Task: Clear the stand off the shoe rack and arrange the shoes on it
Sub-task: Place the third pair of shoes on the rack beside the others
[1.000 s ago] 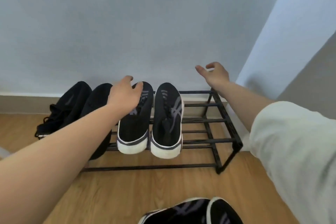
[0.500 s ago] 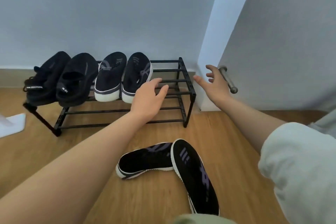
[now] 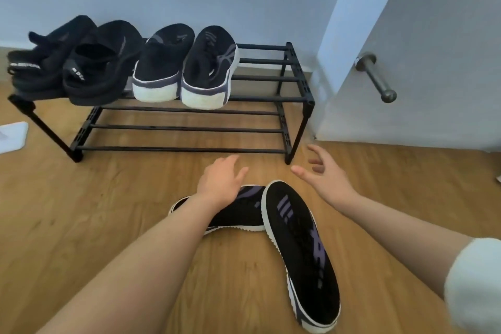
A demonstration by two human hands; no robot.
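Note:
A black metal shoe rack (image 3: 298, 73) stands against the wall. On its top tier sit two black sandals (image 3: 81, 62) at the left and a pair of black white-soled sneakers (image 3: 187, 68) in the middle. Two more black sneakers with purple stripes lie on the wooden floor in front: one (image 3: 244, 214) on its side, the other (image 3: 303, 252) sole down, pointing toward me. My left hand (image 3: 221, 180) hovers open over the sideways sneaker, partly hiding it. My right hand (image 3: 322, 173) is open just above the other sneaker's toe.
A white door (image 3: 433, 35) with a metal lever handle (image 3: 376, 78) stands right of the rack. A white object (image 3: 10, 135) lies on the floor at the left edge. The rack's right top section and lower tier hold nothing.
Both hands have drawn back from the rack and dropped toward the two sneakers on the floor. The view has tilted downward, bringing the floor shoes to the centre.

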